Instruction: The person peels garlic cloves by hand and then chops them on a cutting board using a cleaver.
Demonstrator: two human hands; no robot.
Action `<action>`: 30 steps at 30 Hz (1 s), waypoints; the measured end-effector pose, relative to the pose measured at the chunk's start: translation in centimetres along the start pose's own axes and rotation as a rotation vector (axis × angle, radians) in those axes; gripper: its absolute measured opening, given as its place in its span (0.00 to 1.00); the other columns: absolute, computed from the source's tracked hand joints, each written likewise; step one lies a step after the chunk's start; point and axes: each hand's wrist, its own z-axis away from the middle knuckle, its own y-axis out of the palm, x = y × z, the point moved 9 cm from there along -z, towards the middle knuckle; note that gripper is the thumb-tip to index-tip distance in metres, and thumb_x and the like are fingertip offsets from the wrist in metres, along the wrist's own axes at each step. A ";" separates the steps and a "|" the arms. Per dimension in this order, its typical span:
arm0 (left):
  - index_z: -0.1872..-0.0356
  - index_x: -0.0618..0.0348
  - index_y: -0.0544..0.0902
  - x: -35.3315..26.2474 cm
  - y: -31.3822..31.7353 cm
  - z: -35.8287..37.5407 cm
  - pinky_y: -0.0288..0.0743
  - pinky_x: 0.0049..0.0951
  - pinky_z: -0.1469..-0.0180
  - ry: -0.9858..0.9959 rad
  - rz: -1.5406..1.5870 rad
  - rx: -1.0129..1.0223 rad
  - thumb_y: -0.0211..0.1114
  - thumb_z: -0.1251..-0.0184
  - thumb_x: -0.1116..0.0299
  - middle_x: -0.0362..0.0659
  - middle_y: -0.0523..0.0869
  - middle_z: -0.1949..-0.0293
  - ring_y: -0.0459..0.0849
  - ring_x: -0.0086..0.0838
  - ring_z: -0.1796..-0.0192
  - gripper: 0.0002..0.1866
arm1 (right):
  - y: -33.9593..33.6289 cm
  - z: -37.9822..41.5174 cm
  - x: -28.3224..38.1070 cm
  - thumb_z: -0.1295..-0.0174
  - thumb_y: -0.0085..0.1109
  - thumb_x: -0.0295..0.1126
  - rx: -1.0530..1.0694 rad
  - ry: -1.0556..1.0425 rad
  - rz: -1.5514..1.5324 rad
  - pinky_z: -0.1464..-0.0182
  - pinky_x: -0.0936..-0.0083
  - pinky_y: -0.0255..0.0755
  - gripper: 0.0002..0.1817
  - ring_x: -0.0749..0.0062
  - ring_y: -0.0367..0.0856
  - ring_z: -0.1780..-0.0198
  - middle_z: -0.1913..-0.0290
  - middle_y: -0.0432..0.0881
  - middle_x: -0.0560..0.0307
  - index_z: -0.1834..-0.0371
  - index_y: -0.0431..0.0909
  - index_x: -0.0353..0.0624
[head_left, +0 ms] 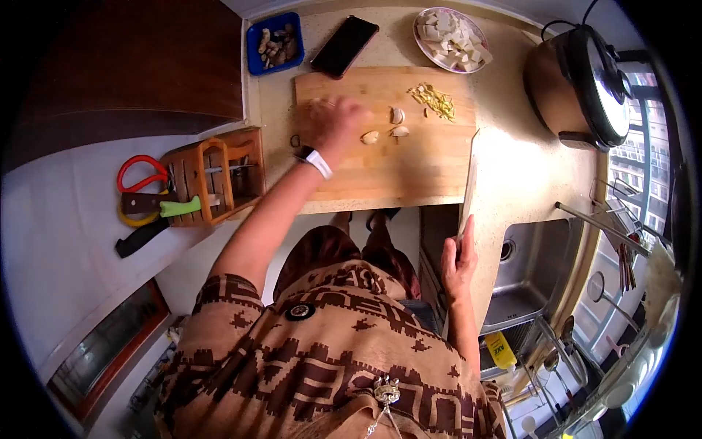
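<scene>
My right hand [458, 260] is closed around the handle of a kitchen knife [470, 175], whose blade is seen nearly edge-on along the right side of the wooden cutting board [322, 183]. Over the left part of the board, my left hand [335, 121] is smeared by motion, so its fingers cannot be made out. Garlic cloves lie right of it: one upper clove [397, 115], one below it [399, 132] and a peeled-looking clove [370, 137]. A small heap of yellowish shreds [435, 102] sits at the board's upper right.
Behind the board are a blue tray [252, 55] with knobbly pieces, a phone [345, 45] and a plate [485, 62] of white cubes. An electric cooker [578, 88] and a sink [523, 293] are on the right. A wooden knife rack [219, 172] stands left.
</scene>
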 end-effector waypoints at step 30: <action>0.54 0.60 0.80 -8.4 4.7 5.4 0.71 0.43 0.49 -0.076 0.320 0.135 0.57 0.39 0.74 0.48 0.79 0.59 0.76 0.46 0.53 0.12 | 3.8 0.3 -5.2 0.46 0.52 0.20 0.163 -0.102 1.015 0.73 0.63 0.74 0.44 0.58 0.78 0.75 0.72 0.70 0.52 0.23 0.54 0.62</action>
